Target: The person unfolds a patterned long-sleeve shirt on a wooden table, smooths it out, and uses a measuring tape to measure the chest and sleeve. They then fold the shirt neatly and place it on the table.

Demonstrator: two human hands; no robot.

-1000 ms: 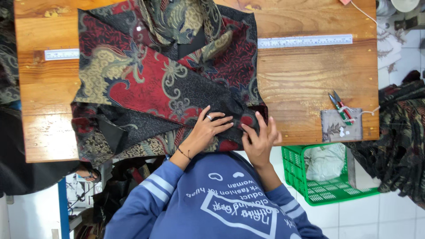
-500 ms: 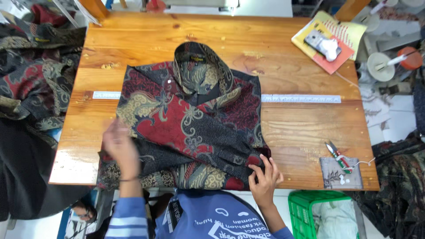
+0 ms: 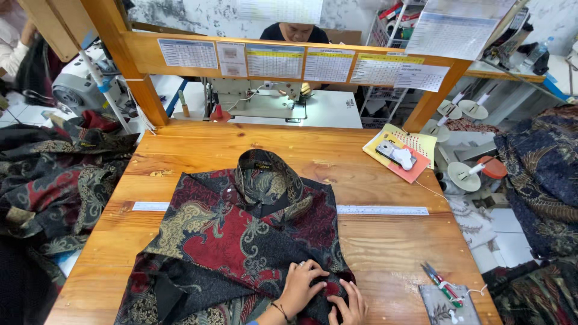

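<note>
A batik shirt (image 3: 241, 241) in red, black and gold lies flat on the wooden table (image 3: 385, 241), collar at the far end and hem at the near edge. Both hands rest on its near right corner. The left hand (image 3: 301, 286) lies palm down with fingers spread, pressing the cloth flat, a ring on one finger and a thin band at the wrist. The right hand (image 3: 349, 304) sits just beside it to the right, fingers also spread on the fabric at the shirt's edge; neither hand is clenched or pinching anything, both simply lie loose on the cloth.

A long ruler (image 3: 382, 210) is fixed across the table, running under the shirt and showing on both sides. At the near right corner of the table lies a small patterned cloth scrap (image 3: 445, 304) with thread snips (image 3: 436, 280) on it. At the far right, a phone (image 3: 396, 154) rests on a pink and yellow notebook (image 3: 415, 168).

A heap of similar batik garments (image 3: 54, 180) lies left of the table, and another dark pile (image 3: 542, 180) sits to the right. Beyond the table stands a wooden frame with paper charts (image 3: 283, 60), and behind it a white sewing machine (image 3: 259, 96) where another person (image 3: 295, 30) sits
</note>
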